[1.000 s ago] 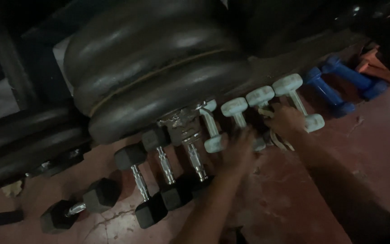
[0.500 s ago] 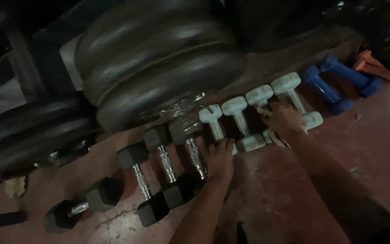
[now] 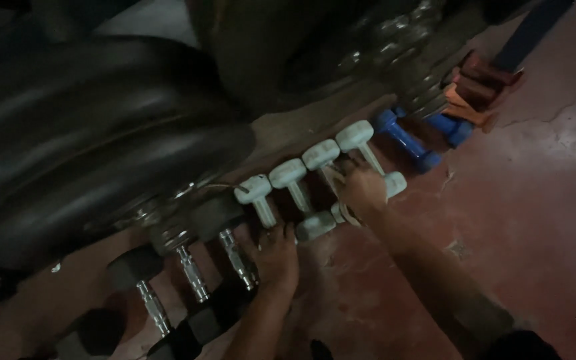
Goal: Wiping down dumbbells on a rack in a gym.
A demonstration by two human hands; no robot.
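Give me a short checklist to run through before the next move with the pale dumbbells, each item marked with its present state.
1. Left hand on a pale dumbbell: ok, it rests at the near end of its handle.
2. Left fingers closed around that handle: cannot tell, the hand hides it.
3. Right hand on the pale dumbbells farther right: ok, it lies over their handles.
4. Which dumbbell the right hand grips: cannot tell, blurred.
5. Black hex dumbbells apart from the left hand: not ok, one lies right beside it.
6. Blue dumbbells apart from the right hand: ok, a gap shows.
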